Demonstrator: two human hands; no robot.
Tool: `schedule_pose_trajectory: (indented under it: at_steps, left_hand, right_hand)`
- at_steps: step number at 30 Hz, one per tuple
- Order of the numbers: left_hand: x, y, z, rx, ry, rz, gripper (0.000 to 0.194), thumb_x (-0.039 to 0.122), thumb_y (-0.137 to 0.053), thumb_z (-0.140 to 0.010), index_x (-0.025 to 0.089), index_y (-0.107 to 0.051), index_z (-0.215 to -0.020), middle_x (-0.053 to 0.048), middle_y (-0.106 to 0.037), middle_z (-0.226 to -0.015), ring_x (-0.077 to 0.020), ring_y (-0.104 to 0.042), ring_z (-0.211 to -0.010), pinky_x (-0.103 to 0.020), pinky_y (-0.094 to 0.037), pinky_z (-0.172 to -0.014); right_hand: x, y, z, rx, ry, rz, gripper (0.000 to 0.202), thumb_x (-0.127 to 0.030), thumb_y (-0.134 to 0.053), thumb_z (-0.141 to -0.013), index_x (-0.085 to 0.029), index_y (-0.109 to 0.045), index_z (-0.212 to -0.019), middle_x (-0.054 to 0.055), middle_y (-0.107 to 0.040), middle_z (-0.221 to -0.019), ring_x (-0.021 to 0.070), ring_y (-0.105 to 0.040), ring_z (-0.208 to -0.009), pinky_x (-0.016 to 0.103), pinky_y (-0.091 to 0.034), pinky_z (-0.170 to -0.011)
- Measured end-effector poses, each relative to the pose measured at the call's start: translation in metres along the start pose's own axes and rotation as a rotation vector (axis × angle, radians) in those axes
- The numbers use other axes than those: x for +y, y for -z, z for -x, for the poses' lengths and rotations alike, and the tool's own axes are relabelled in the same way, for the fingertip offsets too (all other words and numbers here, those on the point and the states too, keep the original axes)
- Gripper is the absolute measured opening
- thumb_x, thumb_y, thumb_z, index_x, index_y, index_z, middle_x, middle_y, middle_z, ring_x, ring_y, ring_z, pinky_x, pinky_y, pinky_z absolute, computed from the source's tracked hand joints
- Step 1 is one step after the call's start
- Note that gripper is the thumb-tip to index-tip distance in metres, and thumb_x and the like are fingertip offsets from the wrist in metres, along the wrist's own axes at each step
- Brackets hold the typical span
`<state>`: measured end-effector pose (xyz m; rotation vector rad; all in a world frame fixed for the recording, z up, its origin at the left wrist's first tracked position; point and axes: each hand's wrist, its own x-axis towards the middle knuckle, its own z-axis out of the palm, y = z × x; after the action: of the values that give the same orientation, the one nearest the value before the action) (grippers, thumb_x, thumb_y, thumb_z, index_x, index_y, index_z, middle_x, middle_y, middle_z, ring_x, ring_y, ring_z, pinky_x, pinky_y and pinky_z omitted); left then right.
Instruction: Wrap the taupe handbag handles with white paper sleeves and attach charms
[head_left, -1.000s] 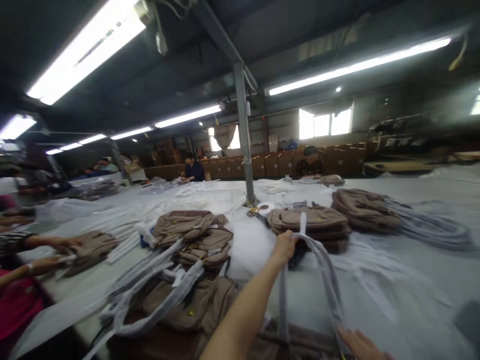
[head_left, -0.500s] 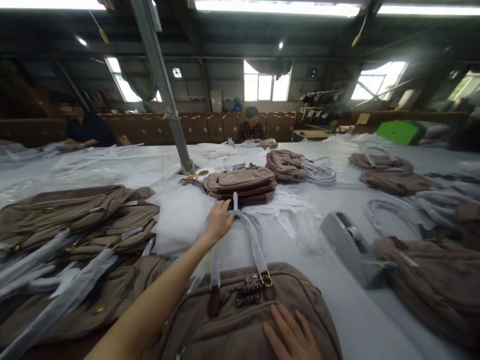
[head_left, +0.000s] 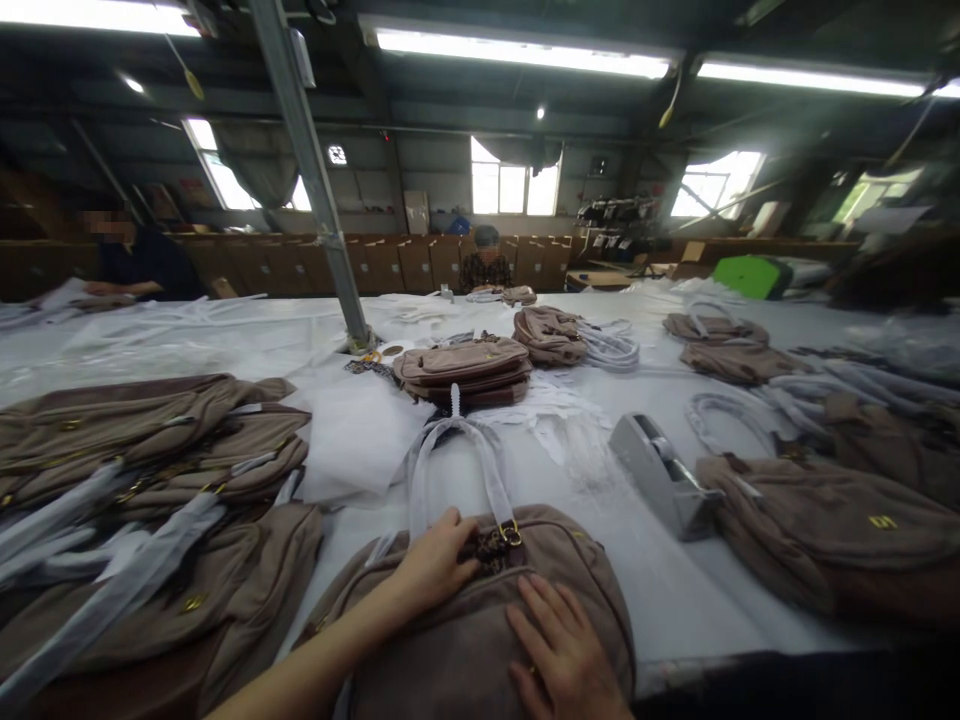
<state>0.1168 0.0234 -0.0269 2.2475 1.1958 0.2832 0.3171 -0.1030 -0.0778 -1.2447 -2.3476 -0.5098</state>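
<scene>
On the still-bare bag [head_left: 457,655], handles [head_left: 491,470] wrapped, the left hand [head_left: 442,563] has an unclear grip; the right hand [head_left: 559,635] lies spread.

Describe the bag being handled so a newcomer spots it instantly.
On the white table, look between the bag pile at left and the grey dispenser. There lies a brown bag with pale-wrapped handles. Only it lies under the wearer's left hand and right hand.

On my feed, overhead tube lights [head_left: 525,53] and blown-out windows [head_left: 512,190] glare against a dim roof, while the pale table [head_left: 660,600] looks softly lit and the outer edges stretch and blur.
</scene>
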Motion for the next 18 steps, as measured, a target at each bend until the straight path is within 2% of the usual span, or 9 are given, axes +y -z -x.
schedule_pose_trajectory:
  at_steps: [3,5,9,11,13,15,17,18]
  left_hand:
    - [0.008,0.003,-0.007,-0.006,0.012,0.109,0.009,0.017,-0.050,-0.073,0.019,-0.054,-0.081,-0.004,-0.052,-0.088,-0.0192,-0.053,-0.082,-0.031,-0.039,-0.081]
    - [0.014,0.011,-0.012,0.013,0.061,0.203,0.005,0.022,-0.047,-0.076,0.019,-0.051,-0.077,-0.002,-0.051,-0.078,-0.0185,-0.053,-0.077,-0.031,-0.040,-0.076]
    - [0.033,0.029,-0.012,-0.049,0.200,0.452,0.029,0.042,-0.033,-0.083,0.017,-0.048,-0.078,0.001,-0.048,-0.062,-0.0127,-0.048,-0.051,-0.024,-0.039,-0.051]
    - [0.045,0.026,-0.002,-0.090,0.251,0.580,0.036,0.046,-0.031,-0.082,0.016,-0.050,-0.081,0.000,-0.050,-0.062,-0.0104,-0.045,-0.047,-0.022,-0.038,-0.047]
    - [0.056,0.011,0.013,-0.102,0.284,0.685,0.038,0.046,-0.036,-0.079,0.014,-0.052,-0.089,-0.001,-0.054,-0.066,-0.0100,-0.046,-0.047,-0.021,-0.039,-0.047]
    - [0.066,-0.009,0.030,-0.071,0.243,0.707,0.037,0.041,-0.042,-0.078,0.013,-0.054,-0.100,-0.004,-0.060,-0.073,-0.0120,-0.051,-0.052,-0.023,-0.042,-0.050]
    - [0.072,-0.024,0.042,-0.027,0.070,0.614,0.032,0.030,-0.046,-0.078,0.015,-0.057,-0.104,-0.006,-0.065,-0.084,-0.0155,-0.058,-0.068,-0.025,-0.045,-0.063]
    - [0.073,-0.028,0.046,-0.021,-0.031,0.538,0.028,0.026,-0.046,-0.080,0.017,-0.061,-0.101,-0.006,-0.066,-0.089,-0.0165,-0.059,-0.077,-0.025,-0.045,-0.069]
  right_hand:
    - [-0.002,0.000,0.001,-0.011,-0.010,-0.022,0.046,-0.024,-0.055,-0.077,-0.015,-0.054,-0.122,0.016,-0.048,-0.131,0.0312,-0.045,-0.121,0.048,-0.050,-0.086]
    - [-0.003,-0.001,0.002,-0.011,-0.024,-0.046,0.046,-0.023,-0.055,-0.077,-0.015,-0.053,-0.123,0.016,-0.047,-0.132,0.0311,-0.044,-0.122,0.048,-0.050,-0.087]
    - [-0.003,-0.004,0.006,0.007,-0.067,-0.134,0.046,-0.022,-0.056,-0.078,-0.014,-0.052,-0.124,0.014,-0.045,-0.134,0.0318,-0.041,-0.124,0.051,-0.046,-0.093]
    - [-0.003,-0.002,0.007,0.050,-0.105,-0.229,0.045,-0.023,-0.056,-0.080,-0.014,-0.051,-0.124,0.013,-0.047,-0.132,0.0317,-0.042,-0.123,0.052,-0.044,-0.095]
    - [-0.002,0.003,0.005,0.115,-0.251,-0.380,0.039,-0.025,-0.052,-0.084,-0.016,-0.053,-0.122,0.011,-0.052,-0.128,0.0279,-0.047,-0.119,0.048,-0.044,-0.097]
    - [-0.002,0.009,0.000,0.173,-0.516,-0.539,0.031,-0.027,-0.044,-0.090,-0.019,-0.055,-0.118,0.007,-0.059,-0.120,0.0219,-0.055,-0.111,0.036,-0.049,-0.093]
    - [-0.003,0.014,-0.008,0.179,-0.756,-0.640,0.028,-0.030,-0.041,-0.093,-0.022,-0.057,-0.115,0.004,-0.064,-0.112,0.0183,-0.060,-0.102,0.028,-0.053,-0.086]
    - [-0.004,0.016,-0.013,0.164,-0.811,-0.658,0.028,-0.032,-0.042,-0.093,-0.022,-0.058,-0.113,0.004,-0.064,-0.109,0.0182,-0.061,-0.099,0.027,-0.053,-0.084]
